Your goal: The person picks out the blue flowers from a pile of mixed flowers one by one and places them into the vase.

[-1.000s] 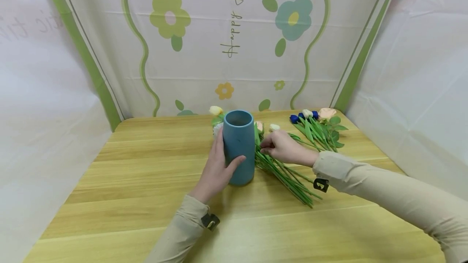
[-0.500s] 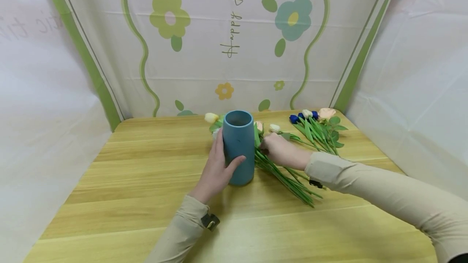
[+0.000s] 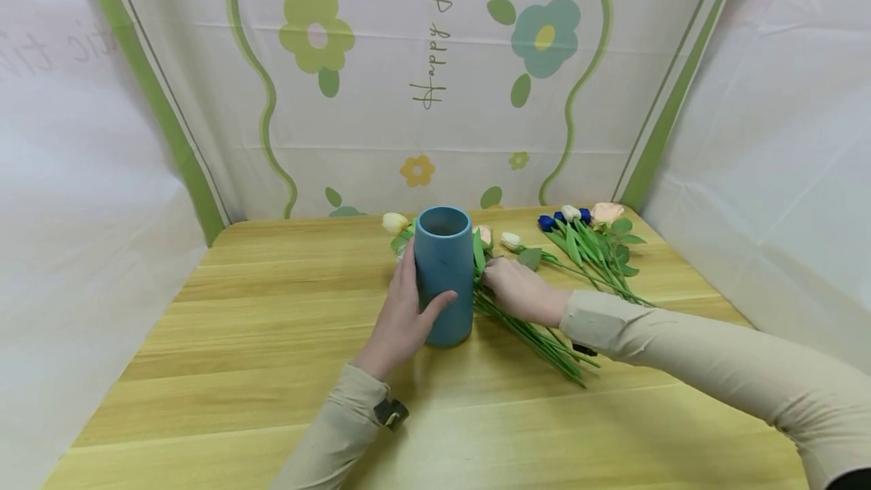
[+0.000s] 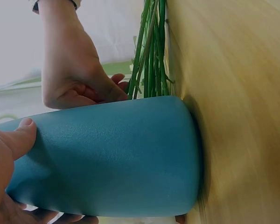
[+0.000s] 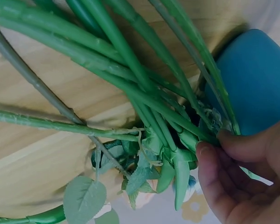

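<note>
A blue vase (image 3: 445,278) stands upright on the wooden table, its mouth facing up. My left hand (image 3: 401,316) holds it from the left, thumb across the front and fingers along the side. To the right of the vase lies a bunch of artificial flowers, its green stems (image 3: 537,342) fanning toward me. My right hand (image 3: 520,289) is over the bunch; in the right wrist view its thumb and index finger pinch a green flower stem (image 5: 177,114) beside the vase. A pale yellow tulip (image 3: 395,223) and a pink rose (image 3: 484,235) show behind the vase, which hides other blooms.
A white tulip (image 3: 510,241) lies past my right hand. At the back right are blue tulips (image 3: 547,223), another white tulip (image 3: 571,213) and a peach rose (image 3: 607,212). A printed white curtain (image 3: 367,119) hangs behind the table (image 3: 272,324).
My right hand has moved slightly left and closer, its fingers closing on a stem. The yellow tulip behind the vase has shifted left and down. The left hand and vase stay put.
</note>
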The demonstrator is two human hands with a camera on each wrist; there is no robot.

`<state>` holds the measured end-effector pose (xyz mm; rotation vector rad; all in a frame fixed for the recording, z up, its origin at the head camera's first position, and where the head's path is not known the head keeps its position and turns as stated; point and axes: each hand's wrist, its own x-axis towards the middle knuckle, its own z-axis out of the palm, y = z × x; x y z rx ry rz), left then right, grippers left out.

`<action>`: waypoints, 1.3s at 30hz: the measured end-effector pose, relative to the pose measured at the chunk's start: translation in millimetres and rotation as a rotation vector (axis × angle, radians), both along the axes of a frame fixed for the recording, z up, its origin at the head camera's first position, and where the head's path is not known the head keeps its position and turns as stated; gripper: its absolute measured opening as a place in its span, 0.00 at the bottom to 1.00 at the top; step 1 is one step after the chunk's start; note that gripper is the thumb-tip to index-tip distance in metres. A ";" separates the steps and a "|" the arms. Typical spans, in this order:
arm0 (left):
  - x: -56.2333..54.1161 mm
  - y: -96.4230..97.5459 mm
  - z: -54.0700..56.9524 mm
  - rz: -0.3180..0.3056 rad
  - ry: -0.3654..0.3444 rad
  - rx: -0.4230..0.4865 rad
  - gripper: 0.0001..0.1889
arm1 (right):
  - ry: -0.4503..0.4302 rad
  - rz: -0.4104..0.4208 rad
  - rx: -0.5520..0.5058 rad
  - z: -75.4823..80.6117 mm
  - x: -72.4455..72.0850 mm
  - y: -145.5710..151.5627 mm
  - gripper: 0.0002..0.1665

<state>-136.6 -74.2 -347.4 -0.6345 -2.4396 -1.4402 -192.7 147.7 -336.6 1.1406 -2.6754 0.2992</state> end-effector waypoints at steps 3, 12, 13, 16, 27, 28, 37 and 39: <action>-0.1 -0.1 0.0 -0.003 0.006 0.002 0.50 | 0.000 -0.034 0.038 1.9 2.5 -1.0 0.23; -0.3 -0.6 -0.1 -0.006 0.005 0.004 0.50 | -0.007 -0.113 0.063 6.6 2.4 -1.2 0.20; -0.3 -0.6 -0.1 -0.006 0.006 0.005 0.50 | -0.013 -0.117 0.061 6.7 2.1 -1.1 0.20; -0.4 -0.7 0.0 -0.006 0.007 0.007 0.50 | -0.027 -0.125 0.055 7.1 1.7 -0.9 0.20; -0.7 -0.3 -0.6 -0.002 0.011 0.004 0.50 | -0.066 -0.156 0.060 9.8 1.2 1.7 0.18; -0.7 -0.2 -0.5 -0.003 0.011 0.003 0.50 | -0.072 -0.157 0.060 10.0 1.0 2.2 0.18; -1.1 -0.6 -1.6 -0.007 0.024 0.005 0.50 | -0.095 -0.186 0.050 14.8 6.0 5.1 0.21; -1.0 -0.8 -1.7 -0.005 0.019 0.005 0.50 | -0.093 -0.187 0.043 16.0 7.1 6.2 0.22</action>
